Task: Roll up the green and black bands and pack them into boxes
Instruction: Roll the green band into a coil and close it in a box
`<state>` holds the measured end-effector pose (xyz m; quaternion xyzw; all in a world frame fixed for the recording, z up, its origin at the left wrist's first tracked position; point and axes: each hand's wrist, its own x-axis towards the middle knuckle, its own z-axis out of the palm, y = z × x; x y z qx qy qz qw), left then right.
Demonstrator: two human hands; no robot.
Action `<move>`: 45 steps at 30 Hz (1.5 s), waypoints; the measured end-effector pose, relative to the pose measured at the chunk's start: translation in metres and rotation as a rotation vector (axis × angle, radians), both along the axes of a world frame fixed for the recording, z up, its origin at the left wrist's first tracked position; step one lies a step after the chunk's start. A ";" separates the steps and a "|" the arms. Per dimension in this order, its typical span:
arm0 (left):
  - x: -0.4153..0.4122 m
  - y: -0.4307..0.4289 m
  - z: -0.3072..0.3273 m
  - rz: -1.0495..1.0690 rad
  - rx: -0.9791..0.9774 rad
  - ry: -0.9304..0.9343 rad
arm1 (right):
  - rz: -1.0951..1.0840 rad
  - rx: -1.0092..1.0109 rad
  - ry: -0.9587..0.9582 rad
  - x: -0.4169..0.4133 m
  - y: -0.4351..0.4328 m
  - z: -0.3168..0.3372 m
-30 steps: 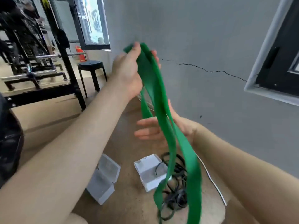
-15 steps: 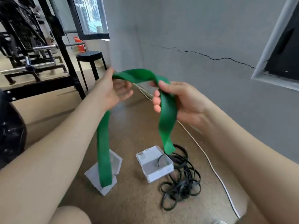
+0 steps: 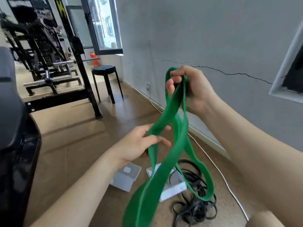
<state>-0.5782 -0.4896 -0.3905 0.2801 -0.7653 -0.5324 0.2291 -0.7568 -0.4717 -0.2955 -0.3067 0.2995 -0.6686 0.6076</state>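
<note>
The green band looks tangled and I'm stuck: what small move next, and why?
Probably slide the left hand down to untwist it: the green band hangs from the grip of the right hand in crossed, twisted loops, too tangled to roll flat.

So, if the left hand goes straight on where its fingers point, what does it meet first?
Probably more of the band. The left hand points right, one strand lying across its fingers, and the other strands hang just beyond, below the right hand. Depth is unclear.
</note>
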 end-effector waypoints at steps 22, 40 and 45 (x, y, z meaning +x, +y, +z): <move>0.008 -0.008 0.137 0.738 -0.929 0.299 | 0.042 0.584 2.087 -0.065 0.104 -0.091; -0.011 0.025 0.204 0.979 -1.098 -0.571 | -0.003 -0.338 0.505 0.041 0.119 -0.023; -0.009 0.015 0.172 0.736 -0.885 -0.845 | -0.003 -0.284 0.225 0.009 0.111 -0.008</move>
